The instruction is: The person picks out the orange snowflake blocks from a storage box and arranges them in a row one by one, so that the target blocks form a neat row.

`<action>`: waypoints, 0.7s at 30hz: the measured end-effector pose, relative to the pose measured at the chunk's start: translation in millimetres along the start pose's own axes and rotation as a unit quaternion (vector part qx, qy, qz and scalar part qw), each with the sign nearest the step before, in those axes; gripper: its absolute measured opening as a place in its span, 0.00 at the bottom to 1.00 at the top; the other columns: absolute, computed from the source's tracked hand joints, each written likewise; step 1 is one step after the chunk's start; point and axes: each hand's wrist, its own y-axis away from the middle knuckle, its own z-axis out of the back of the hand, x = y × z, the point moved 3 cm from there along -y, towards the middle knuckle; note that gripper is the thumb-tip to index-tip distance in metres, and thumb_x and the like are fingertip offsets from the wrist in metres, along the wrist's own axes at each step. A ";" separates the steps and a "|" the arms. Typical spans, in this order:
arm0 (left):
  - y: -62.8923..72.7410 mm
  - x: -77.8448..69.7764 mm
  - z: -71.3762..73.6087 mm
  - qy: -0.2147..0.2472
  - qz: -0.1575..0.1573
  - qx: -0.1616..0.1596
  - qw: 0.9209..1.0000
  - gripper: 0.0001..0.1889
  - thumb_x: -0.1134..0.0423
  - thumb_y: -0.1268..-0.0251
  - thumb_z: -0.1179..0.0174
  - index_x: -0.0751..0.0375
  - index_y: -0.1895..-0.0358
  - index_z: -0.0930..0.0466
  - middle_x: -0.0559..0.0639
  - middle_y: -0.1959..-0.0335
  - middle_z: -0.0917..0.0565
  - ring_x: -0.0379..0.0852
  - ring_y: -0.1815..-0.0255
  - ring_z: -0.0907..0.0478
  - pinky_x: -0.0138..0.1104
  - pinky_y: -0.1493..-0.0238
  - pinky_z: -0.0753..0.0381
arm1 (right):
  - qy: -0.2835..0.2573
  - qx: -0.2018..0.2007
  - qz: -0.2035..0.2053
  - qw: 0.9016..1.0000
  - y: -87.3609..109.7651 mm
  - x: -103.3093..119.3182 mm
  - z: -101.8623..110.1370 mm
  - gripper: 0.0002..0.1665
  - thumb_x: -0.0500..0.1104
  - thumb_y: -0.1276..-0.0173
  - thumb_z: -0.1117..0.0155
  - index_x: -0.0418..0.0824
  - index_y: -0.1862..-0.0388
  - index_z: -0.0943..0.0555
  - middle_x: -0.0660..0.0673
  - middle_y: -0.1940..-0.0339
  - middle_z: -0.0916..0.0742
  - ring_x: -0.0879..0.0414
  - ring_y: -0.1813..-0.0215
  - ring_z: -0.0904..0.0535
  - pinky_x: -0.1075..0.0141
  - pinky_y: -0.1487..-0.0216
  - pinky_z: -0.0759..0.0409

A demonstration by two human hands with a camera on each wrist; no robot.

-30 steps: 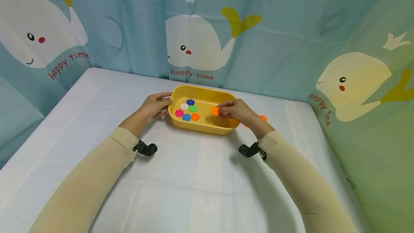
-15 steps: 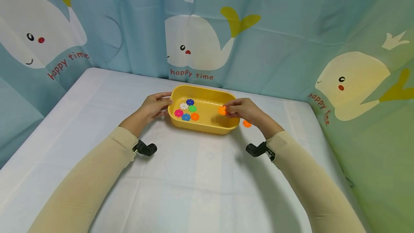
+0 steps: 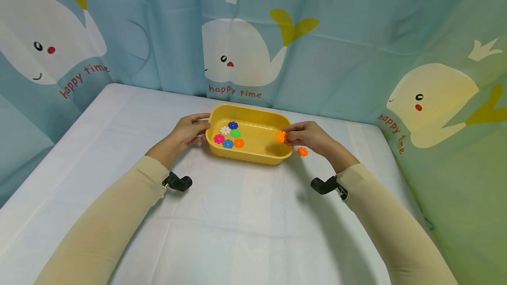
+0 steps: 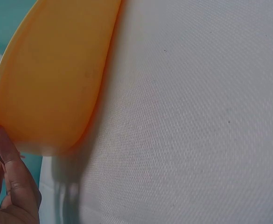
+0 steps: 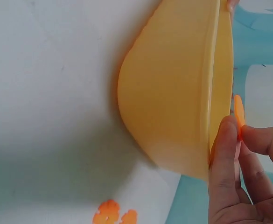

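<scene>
A yellow plastic basin [image 3: 247,157] stands on the cloth-covered table. My left hand [image 3: 189,130] grips its left end, thumb at the rim; in the left wrist view fingers [image 4: 17,179] press against the basin wall. Between thumb and fingers my right hand [image 3: 309,137] pinches an orange snowflake disc [image 3: 281,136], seen edge-on in the right wrist view, at the basin's right rim. On the basin floor, toward the left, lie several snowflake discs: dark blue [image 3: 233,125], white [image 3: 225,130], green [image 3: 235,133], pink [image 3: 219,139], light blue [image 3: 228,144] and orange [image 3: 239,143].
Just outside the basin's right end an orange disc [image 3: 303,151] lies on the table; the right wrist view shows a second orange disc [image 5: 129,217] beside it. A blue curtain [image 3: 336,56] printed with whales hangs behind the table and along both sides.
My right hand has drawn the orange disc rightward, from over the basin's inside to its right rim. An orange disc on the table has come into fuller view. The left hand stays put.
</scene>
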 end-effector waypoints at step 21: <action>1.2 0.3 -0.2 0.005 0.003 0.005 1.000 0.25 0.57 0.28 0.42 0.43 0.29 0.30 0.50 0.38 0.21 0.36 0.75 0.20 0.24 0.74 0.22 | 0.006 -0.022 0.008 1.000 17.4 -16.9 25.2 0.23 0.34 0.28 0.42 0.24 0.37 0.27 0.47 0.57 0.13 0.60 0.58 0.15 0.67 0.49 0.17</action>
